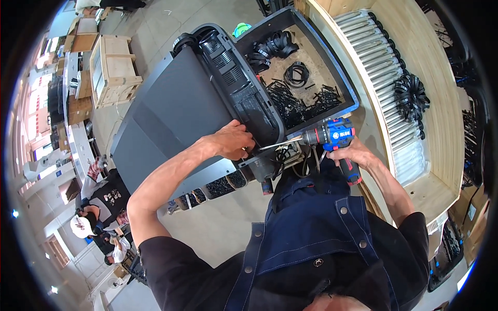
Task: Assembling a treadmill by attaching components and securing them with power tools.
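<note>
My right hand [354,154] grips the handle of a blue and black cordless drill [334,135]. Its long thin bit [280,144] points left toward the near corner of a treadmill base [181,98] with a dark belt. At that corner my left hand [233,141] is closed, fingers bent and pinched close to the bit's tip. Whatever it pinches is too small to make out. Beside my left hand, the open motor compartment [228,65] shows black ribbed parts in a grey frame. Below the corner hangs a dark cylindrical part [263,171], with cables next to it.
A blue-edged bin [353,103] holds black bolts [290,103], coiled cables [296,75] and black parts. To the right, a wooden crate [441,176] contains rows of metal tubes [363,52] and a black strap bundle [411,97]. Co-workers [106,207] are at far left, near a wooden crate [114,67].
</note>
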Available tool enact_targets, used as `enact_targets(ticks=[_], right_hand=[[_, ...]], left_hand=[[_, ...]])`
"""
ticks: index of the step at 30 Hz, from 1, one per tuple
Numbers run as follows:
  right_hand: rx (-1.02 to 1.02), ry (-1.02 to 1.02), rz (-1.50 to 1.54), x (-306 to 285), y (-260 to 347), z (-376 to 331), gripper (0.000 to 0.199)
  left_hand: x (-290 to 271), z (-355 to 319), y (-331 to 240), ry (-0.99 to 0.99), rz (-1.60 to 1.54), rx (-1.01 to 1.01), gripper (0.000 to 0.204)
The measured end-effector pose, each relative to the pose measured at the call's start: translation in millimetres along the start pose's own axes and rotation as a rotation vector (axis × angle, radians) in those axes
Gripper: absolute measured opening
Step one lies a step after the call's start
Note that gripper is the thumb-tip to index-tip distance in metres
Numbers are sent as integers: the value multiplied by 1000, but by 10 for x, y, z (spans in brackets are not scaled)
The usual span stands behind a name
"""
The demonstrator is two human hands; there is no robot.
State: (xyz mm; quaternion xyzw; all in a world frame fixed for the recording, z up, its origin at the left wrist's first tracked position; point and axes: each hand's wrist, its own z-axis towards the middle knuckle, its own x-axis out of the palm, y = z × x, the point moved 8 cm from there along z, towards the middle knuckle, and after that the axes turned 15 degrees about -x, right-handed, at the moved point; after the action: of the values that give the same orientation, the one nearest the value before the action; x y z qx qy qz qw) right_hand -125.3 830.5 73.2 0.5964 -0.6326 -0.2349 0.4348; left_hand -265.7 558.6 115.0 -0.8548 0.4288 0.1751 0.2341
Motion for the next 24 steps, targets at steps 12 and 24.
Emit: enact_targets(ticks=[12,24], right_hand=[[0,38,-72,10,132,200,35],[82,124,13,149,244,328,32]], left_hand=[[37,-6,40,-13,20,30,19],[-43,-113,41,2,-111,17,43]])
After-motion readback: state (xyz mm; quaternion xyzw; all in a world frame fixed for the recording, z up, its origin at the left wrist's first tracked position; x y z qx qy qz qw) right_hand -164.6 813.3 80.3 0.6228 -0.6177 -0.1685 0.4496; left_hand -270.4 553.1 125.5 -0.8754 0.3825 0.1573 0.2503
